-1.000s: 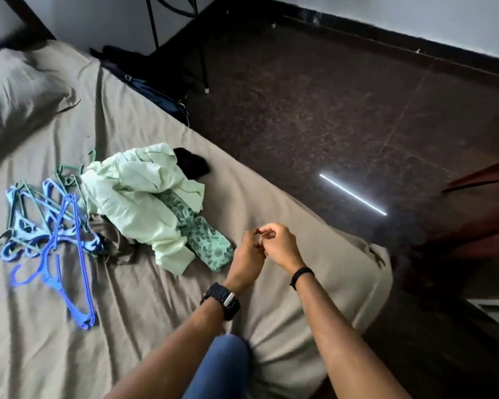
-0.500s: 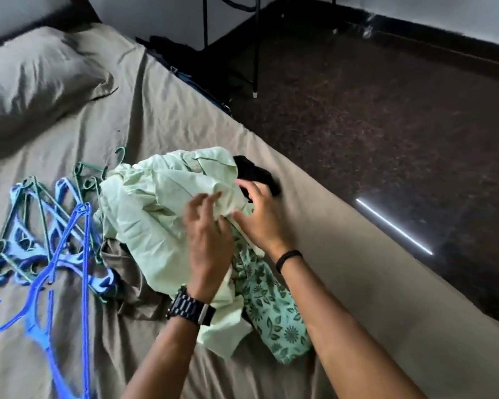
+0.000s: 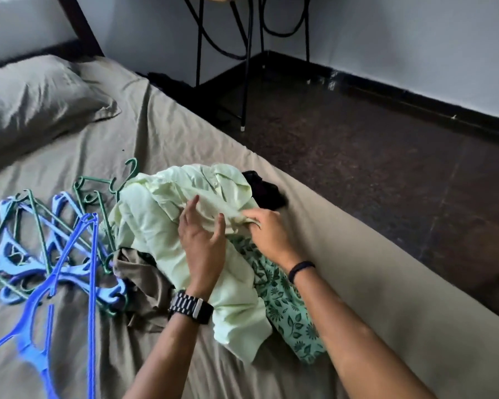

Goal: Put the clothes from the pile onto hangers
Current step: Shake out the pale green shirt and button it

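Pinching a fold of the soft, light pale green shirt (image 3: 162, 226), the right hand (image 3: 267, 234) holds cloth; the left hand (image 3: 203, 243) hovers spread; best gripped at the collar.

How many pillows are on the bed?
1. The grey pillow lies at the far left end of the bed, beyond the hangers. Others may be out of view.

This is a bedroom in a home. A bed (image 3: 343, 254) with a taupe sheet and a matching pillow (image 3: 35, 102) fills most of the view, strewn with plastic hangers (image 3: 55, 254) and a pile of clothes (image 3: 185, 226). Beside it lie a dark speckled floor (image 3: 386, 168), pale walls (image 3: 415, 38) and a black metal-legged stand (image 3: 248, 53).
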